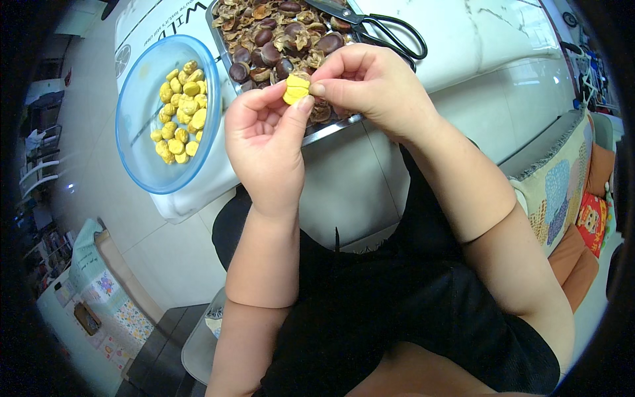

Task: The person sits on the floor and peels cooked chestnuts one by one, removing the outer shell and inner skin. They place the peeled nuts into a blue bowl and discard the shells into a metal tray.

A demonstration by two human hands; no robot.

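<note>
A yellow peeled chestnut (296, 90) is pinched between the thumb and forefinger of my left hand (264, 129). Thumb and forefinger of my right hand (370, 86) are pressed together at the nut's right side, where a bit of brownish skin shows near its top. Both hands are over the near edge of a metal tray (331, 131) full of brown chestnuts (269, 54) and loose shells (231, 20). To the left, a clear blue-rimmed bowl (135, 162) holds several peeled yellow chestnuts (188, 106).
Black-handled scissors (390, 33) lie across the tray's far right corner. Bowl and tray rest on a table with a white printed cover (456, 46). A sofa with a patterned throw (559, 178) is at the right, and a cloth-covered piece of furniture (109, 298) at the lower left.
</note>
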